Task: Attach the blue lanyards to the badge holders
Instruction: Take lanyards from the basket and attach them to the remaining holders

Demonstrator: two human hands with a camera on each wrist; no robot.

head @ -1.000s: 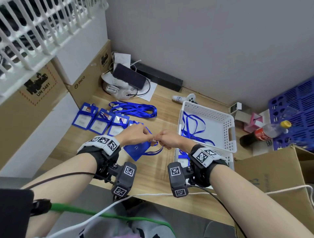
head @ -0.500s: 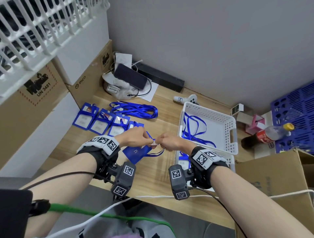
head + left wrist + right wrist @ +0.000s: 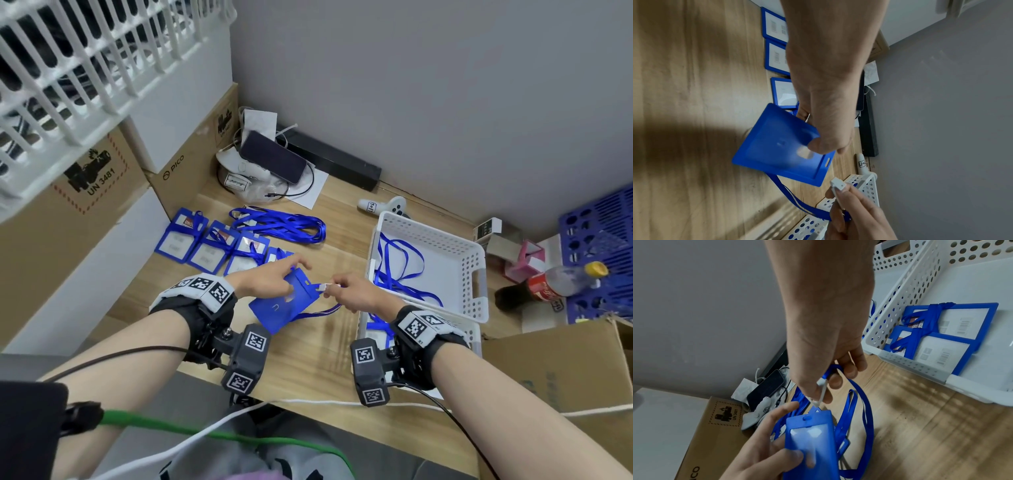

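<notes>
My left hand [image 3: 294, 279] pinches a blue badge holder [image 3: 279, 306] near its slotted top edge and holds it tilted above the wooden table [image 3: 308, 359]. The right hand [image 3: 330, 287] pinches the white clip [image 3: 323, 287] of a blue lanyard [image 3: 318, 311], whose strap trails under the holder. In the left wrist view the clip [image 3: 838, 185] sits just short of the badge holder [image 3: 781, 146] and its slot. In the right wrist view the clip [image 3: 821, 394] points at the top tab of the badge holder [image 3: 812, 443]. Whether they touch I cannot tell.
A row of badge holders with lanyards [image 3: 205, 246] lies at the left, with a pile of loose lanyards [image 3: 281, 224] behind it. A white basket [image 3: 476, 274] holds lanyards; a nearer basket [image 3: 920, 366] holds finished badges [image 3: 941, 337]. Cardboard boxes [image 3: 85, 205], a phone [image 3: 272, 156] and a bottle [image 3: 555, 284] stand around the table.
The hands were pressed together at the holder's top; now they are slightly apart. The left fingers have shifted on the holder, which shows more of its face.
</notes>
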